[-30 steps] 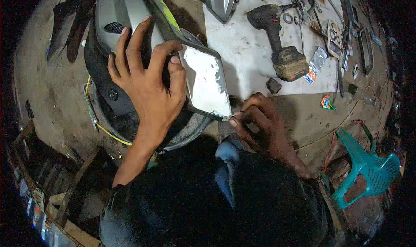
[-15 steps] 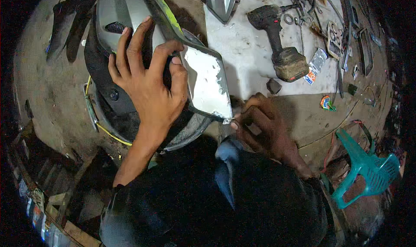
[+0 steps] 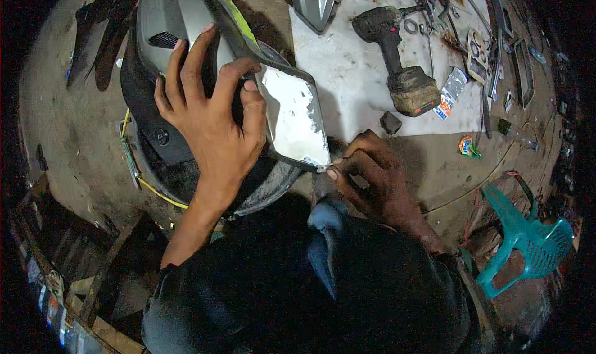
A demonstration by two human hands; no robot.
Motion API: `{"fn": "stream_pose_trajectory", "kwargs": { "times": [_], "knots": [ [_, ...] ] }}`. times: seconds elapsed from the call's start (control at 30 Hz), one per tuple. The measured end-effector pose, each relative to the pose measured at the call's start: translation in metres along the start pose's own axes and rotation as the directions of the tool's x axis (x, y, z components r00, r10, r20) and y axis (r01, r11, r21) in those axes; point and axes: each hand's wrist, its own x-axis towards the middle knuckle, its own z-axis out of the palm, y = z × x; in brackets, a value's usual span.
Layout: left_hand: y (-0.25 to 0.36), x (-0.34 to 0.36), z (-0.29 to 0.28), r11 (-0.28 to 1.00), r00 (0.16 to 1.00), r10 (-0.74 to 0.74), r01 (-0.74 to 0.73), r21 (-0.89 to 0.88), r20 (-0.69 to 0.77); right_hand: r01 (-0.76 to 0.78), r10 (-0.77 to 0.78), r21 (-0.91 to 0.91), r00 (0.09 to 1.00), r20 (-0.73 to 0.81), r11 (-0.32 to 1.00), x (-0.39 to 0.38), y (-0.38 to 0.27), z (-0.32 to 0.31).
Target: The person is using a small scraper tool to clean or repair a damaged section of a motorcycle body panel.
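Observation:
A grey body panel with a small mesh vent and a yellow-green stripe lies in front of me. My left hand presses on it with fingers spread, thumb and forefinger bent near the edge of a white-faced section. Paint on that section is patchy along its right side. At its lower right corner, a small tab meets the fingertips of my right hand. That hand is closed in a pinch; whatever it holds is too small to make out. Beneath the panel is a round dark container.
Right of the panel, a dusty cordless power tool lies on a white sheet beside several metal parts. A teal plastic chair piece is at the lower right. Another grey panel points toward me at the top.
My right hand has shifted very slightly left and up, keeping its pinch by the panel's corner. The left hand stays spread on the panel. The whole view has drifted slightly.

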Motion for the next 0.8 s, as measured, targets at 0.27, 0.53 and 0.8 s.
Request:
{"fn": "stream_pose_trajectory", "kwargs": {
  "times": [0.27, 0.53, 0.8],
  "knots": [
    [0.000, 0.001, -0.001, 1.000, 1.000, 0.002, -0.002, 0.002, -0.001, 0.013, -0.014, 0.042, 1.000, 0.024, 0.999, 0.000, 0.006, 0.002],
    [0.000, 0.001, 0.000, 1.000, 1.000, 0.004, -0.004, 0.001, -0.004, -0.010, 0.016, 0.096, 0.998, -0.068, 0.995, 0.000, 0.004, 0.011],
    [0.001, 0.002, 0.001, 1.000, 1.000, 0.010, -0.010, -0.004, 0.002, -0.020, 0.026, 0.094, 0.997, -0.066, 0.995, 0.001, 0.004, 0.011]
  ]
}}
